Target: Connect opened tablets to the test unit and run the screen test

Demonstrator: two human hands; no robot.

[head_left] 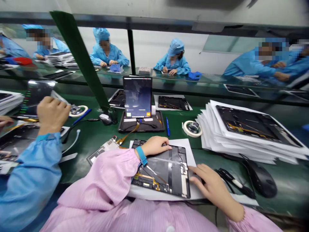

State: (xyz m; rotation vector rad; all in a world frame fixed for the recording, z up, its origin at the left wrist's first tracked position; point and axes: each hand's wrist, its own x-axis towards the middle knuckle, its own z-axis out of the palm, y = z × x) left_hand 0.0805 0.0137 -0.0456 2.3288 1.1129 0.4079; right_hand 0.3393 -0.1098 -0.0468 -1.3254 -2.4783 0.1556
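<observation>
An opened tablet housing (154, 167) lies on white paper right in front of me, its ribbon cables and inner parts showing. Across its top part rests my left hand (156, 145), fingers stretched toward the right; no object shows in it. At the housing's right edge is my right hand (209, 182), thumb and forefinger apart and the fingertips at the rim. A lit tablet screen (138, 96) stands upright behind in a black holder (154, 124). A silvery part (106, 148) with an orange ribbon cable lies left of the housing, partly behind my sleeve.
At right, a stack of papers (205, 129) bears another tablet housing (258, 124); a black mouse (262, 180) and cable sit nearer. A tape roll (192, 128) and blue pen (167, 126) lie behind. A co-worker's blue sleeve (41, 167) reaches in at left.
</observation>
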